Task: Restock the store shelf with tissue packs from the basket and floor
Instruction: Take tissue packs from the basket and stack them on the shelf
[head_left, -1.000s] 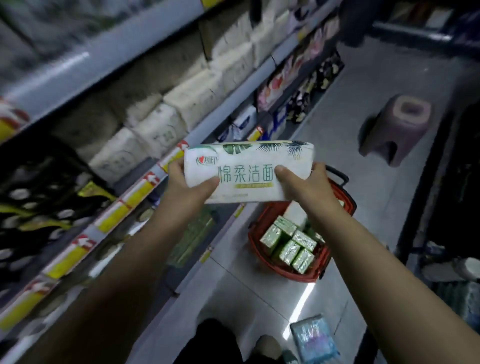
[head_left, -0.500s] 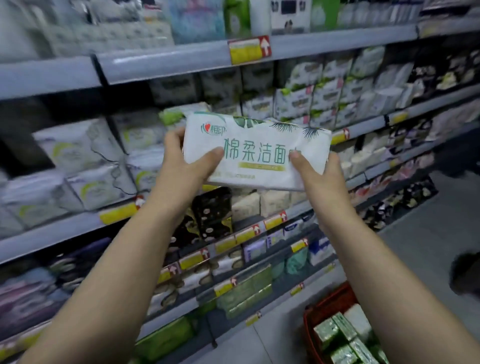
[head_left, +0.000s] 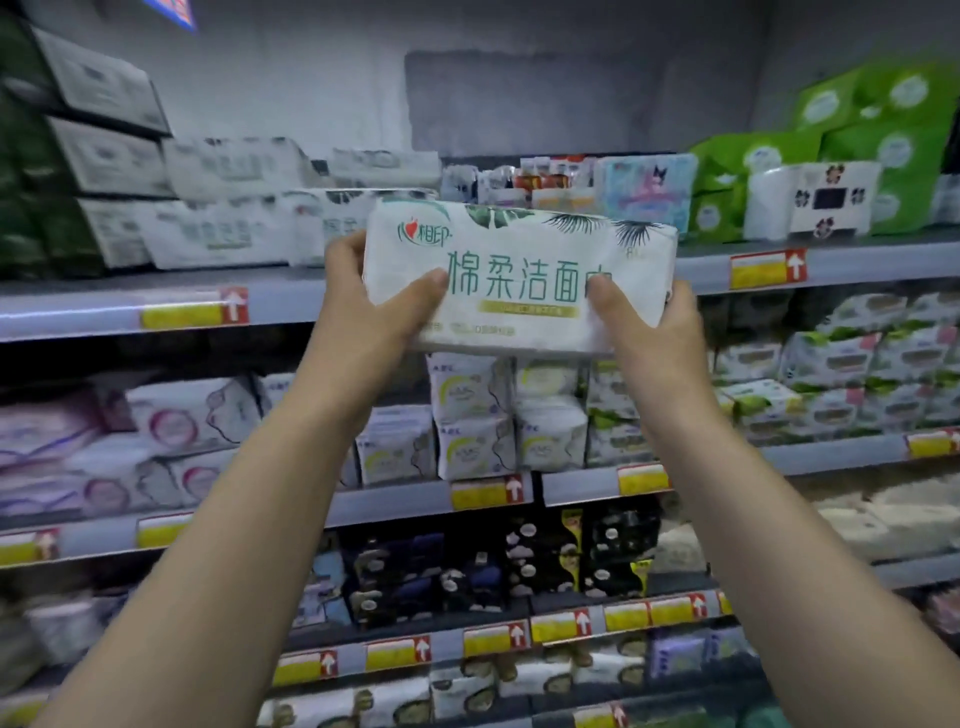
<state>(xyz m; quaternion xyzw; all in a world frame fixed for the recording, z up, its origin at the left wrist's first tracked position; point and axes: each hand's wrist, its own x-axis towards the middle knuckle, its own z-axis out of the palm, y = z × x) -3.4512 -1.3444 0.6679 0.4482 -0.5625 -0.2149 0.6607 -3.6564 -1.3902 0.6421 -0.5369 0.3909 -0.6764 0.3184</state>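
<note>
Two hands, one pack - a second ago the tissue pack (head_left: 519, 280) was held low over the red basket with the floor in view. Half a second ago it was level with the middle rows, and now it's up in front of the top shelf (head_left: 311, 299), so the basket is out of shot. Looks like the carry is basically done and what's left for this pack is the actual placing.

It's held flat-on with the print facing the camera and its long side roughly parallel to the shelf's front edge, the right end sitting a touch lower. Similar white packs (head_left: 218, 234) with the same leafy print are lined up behind that front edge towards the left end, just behind the one being held, so I'd guess that's the slot. Can't tell if the pack is touching the shelf edge yet or just hovering in front of it.

Both arms are stretched up and forward. The left hand (head_left: 374, 312) grips the left end with the thumb across the front face and fingers wrapped round the back. The right hand (head_left: 649, 332) does the same at the right end - a firm grasp on both sides, nothing let go yet
</note>
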